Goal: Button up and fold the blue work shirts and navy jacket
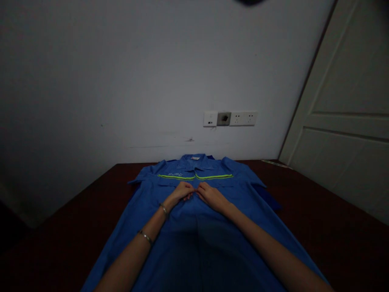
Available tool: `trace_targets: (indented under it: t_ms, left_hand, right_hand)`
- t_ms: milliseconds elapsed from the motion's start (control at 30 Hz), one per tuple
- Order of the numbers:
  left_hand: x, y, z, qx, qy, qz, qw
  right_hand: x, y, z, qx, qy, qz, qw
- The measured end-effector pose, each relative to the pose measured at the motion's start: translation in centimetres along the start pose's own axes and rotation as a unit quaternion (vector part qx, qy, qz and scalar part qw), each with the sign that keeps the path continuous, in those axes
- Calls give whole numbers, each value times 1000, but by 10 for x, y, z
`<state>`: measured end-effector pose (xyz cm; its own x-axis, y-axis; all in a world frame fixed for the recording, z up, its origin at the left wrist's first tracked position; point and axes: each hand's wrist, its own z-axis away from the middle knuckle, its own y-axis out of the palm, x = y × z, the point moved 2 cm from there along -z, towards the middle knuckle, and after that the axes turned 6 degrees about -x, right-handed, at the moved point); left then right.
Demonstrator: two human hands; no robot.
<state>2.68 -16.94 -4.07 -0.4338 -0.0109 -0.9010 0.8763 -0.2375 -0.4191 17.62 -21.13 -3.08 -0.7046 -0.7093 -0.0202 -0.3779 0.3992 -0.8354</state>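
Blue shirt (197,231) under left hand (183,190) and right hand (210,195).
Pinching shirt fabric with both, fingertips close together; yellow-green stripes (176,177) just beyond hands.

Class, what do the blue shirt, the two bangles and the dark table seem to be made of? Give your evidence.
Blue shirt: matt cloth, judging by its soft folds and lack of shine; the fibre can't be told.
Wrist bangle and forearm bangle: probably polished metal, going by their silvery glints.
Table: perhaps wood or wood-look board, from its reddish-brown colour; dim light leaves its finish open.
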Motion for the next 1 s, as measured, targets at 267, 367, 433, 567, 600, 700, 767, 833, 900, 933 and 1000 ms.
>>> trace_targets:
  t_ms: [267,367,433,567,600,700,767,833,900,933,1000]
  left_hand:
    - [-5,-1,1,-32,23,-14,999]
    - [-5,-1,3,-46,35,11,998]
    - [-6,-2,4,-39,45,33,998]
    - [-7,-8,6,3,44,57,997]
    - [-8,-10,6,11,52,42,998]
    - [-11,-16,6,20,127,-47,991]
    - [-14,-16,7,11,192,-97,976]
    - [-16,-14,7,-7,243,-125,962]
    - [-18,-10,9,-30,274,-145,950]
    - [-18,-8,9,-44,282,-153,946]
    - [-17,-3,11,-73,289,-164,940]
  right_hand:
    - [-1,-2,2,-24,4,-41,999]
    - [-1,-3,3,-34,15,-64,997]
    - [-2,-1,4,-46,33,-93,994]
    - [-8,5,7,-69,86,-183,977]
    - [-9,7,7,-74,96,-200,972]
    - [-11,10,7,-95,123,-230,961]
    - [-12,10,7,-107,144,-244,953]
    - [-13,11,6,-113,170,-258,944]
    - [-14,12,4,-115,201,-278,932]
    - [-15,13,3,-116,218,-292,924]
    - [-18,15,2,-120,260,-320,903]
